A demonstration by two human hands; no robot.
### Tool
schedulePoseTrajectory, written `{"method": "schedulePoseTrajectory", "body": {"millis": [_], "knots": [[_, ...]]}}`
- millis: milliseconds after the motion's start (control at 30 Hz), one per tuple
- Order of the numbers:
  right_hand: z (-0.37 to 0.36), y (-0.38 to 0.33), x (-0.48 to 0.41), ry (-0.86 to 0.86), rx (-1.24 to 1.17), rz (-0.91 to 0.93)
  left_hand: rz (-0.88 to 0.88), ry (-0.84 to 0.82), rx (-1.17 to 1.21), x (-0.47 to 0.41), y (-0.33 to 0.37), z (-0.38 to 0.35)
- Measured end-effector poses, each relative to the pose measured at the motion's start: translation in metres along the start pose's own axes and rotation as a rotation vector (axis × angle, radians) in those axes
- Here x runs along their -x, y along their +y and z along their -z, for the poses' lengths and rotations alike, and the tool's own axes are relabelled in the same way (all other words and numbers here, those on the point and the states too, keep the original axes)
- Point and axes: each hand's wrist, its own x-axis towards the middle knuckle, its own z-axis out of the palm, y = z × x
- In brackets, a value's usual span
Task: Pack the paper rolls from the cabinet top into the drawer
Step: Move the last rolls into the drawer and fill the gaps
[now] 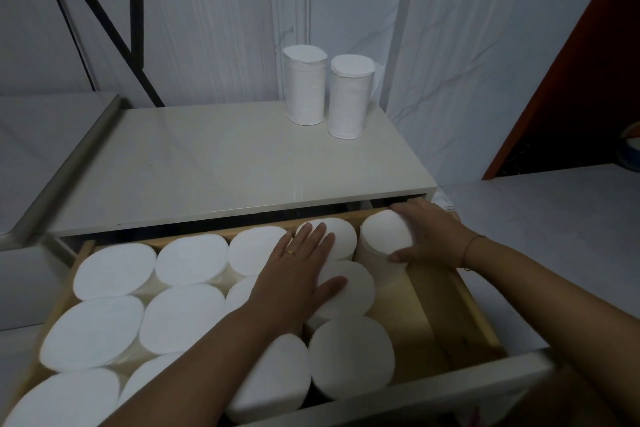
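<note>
Two white paper rolls (306,85) (350,96) stand upright side by side at the back right of the pale cabinet top (207,163). Below it the wooden drawer (478,308) is pulled out and holds several upright white rolls (180,317). My left hand (298,274) lies flat, fingers straight, pressing on the tops of rolls in the middle of the drawer. My right hand (429,236) grips a roll (384,232) at the drawer's back right corner, fingers curled over its far side and thumb on its near side.
The drawer's right side shows bare wooden floor (415,315) beside the rolls. A black metal frame (135,10) leans against the wall behind the cabinet at left. A dark red door edge (568,73) stands at the right.
</note>
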Motion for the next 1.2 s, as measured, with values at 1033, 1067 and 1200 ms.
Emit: {"method": "schedulePoseTrajectory", "body": {"millis": [1033, 1067, 1200], "knots": [[0.067, -0.039, -0.132, 0.496, -0.867, -0.11, 0.047, 0.187, -0.022, -0.036, -0.007, 0.006], [0.07, -0.039, -0.144, 0.497, -0.89, -0.119, 0.038, 0.188, -0.019, -0.035, -0.008, 0.005], [0.078, -0.044, -0.181, 0.505, -0.909, -0.1, 0.028, 0.197, 0.03, -0.034, -0.011, 0.005]]}}
